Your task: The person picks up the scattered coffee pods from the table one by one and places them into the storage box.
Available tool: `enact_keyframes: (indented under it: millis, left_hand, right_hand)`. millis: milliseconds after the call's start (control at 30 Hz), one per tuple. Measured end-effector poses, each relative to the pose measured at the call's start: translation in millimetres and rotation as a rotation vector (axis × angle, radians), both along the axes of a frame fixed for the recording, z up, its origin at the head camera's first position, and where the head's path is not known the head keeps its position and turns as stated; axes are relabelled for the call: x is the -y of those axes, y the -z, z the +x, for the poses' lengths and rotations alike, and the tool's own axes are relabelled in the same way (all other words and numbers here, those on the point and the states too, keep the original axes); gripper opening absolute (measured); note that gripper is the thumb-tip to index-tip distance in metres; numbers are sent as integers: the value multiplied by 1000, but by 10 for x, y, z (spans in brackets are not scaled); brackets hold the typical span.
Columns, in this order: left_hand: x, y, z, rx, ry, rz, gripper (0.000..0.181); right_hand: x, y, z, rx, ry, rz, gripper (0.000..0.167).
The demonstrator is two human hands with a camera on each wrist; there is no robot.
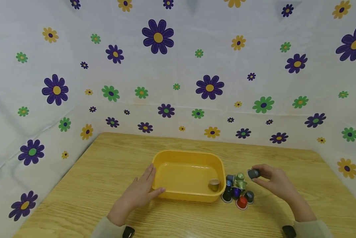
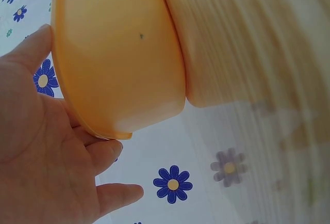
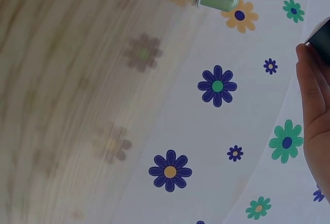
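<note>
My right hand point(image 1: 276, 183) pinches a dark grey coffee capsule point(image 1: 254, 174) between thumb and fingers, raised over the table to the right of a capsule pile. At the right wrist view's edge, that hand point(image 3: 317, 115) and the dark capsule point(image 3: 323, 39) are partly cut off. With fingers extended, my left hand point(image 1: 137, 193) touches the left end of a yellow plastic basin point(image 1: 187, 197); its thumb lies at the near rim. The left wrist view shows the hand point(image 2: 51, 141) against the basin's rim. Inside the basin, a gold-brown capsule point(image 1: 214, 185) sits near the right end.
Beside the basin's right end lie several capsules, among them a red one point(image 1: 242, 202), a green one point(image 1: 240, 185), a purple-blue one point(image 1: 236, 192) and a black one point(image 1: 227, 196). The wooden table point(image 1: 112, 165) meets a flower-printed cloth point(image 1: 178, 66) behind and at both sides.
</note>
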State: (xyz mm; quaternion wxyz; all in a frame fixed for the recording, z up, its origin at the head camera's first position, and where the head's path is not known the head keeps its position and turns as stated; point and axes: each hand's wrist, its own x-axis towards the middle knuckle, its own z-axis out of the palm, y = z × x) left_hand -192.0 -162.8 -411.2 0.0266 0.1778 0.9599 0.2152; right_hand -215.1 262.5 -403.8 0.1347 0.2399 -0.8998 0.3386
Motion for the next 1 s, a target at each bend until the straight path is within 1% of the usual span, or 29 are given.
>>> enact_keyframes:
  millis: [100,333,567,733,1000]
  left_hand:
    - [-4,-4,4,3,0,7,82]
    - [-1,-4,11,-10,-2,-7,82]
    - [-3,-10,10,-7,5,-3,82]
    - [3,0,6,-10,0,-6,82]
    - [8,11,-1,-9,6,1,83]
  right_hand:
    - [22,-13,6,17,-1,2,33]
    - [99,-15,-23,8,-42,-8,31]
    - [206,-21,-46,34,-62,-13,32]
    - [344,-34,-98,27,-118,-16,32]
    - [581,-91,-138,53,-218,-15,34]
